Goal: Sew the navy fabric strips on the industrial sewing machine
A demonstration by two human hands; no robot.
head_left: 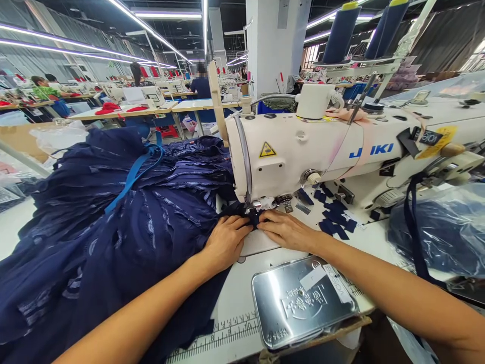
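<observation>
A white sewing machine [273, 156] stands in front of me, its presser foot [254, 212] down near a dark navy garment [231, 208]. My left hand [227, 240] grips the garment just left of the foot, its fingers bent together over the cloth. Close to the foot on the other side, my right hand [286, 230] pinches the edge of the same cloth; the fingertips are partly hidden. A big pile of navy garments [125, 227] spreads left of the machine, with a bright blue strip [131, 177] lying across it.
Small navy fabric pieces [337, 215] are scattered under the machine arm. A shiny metal tin lid [303, 308] lies at the table's front, beside a printed ruler [227, 331]. A plastic bag [439, 227] with navy cloth sits right. Thread cones [341, 33] stand above. People work farther back.
</observation>
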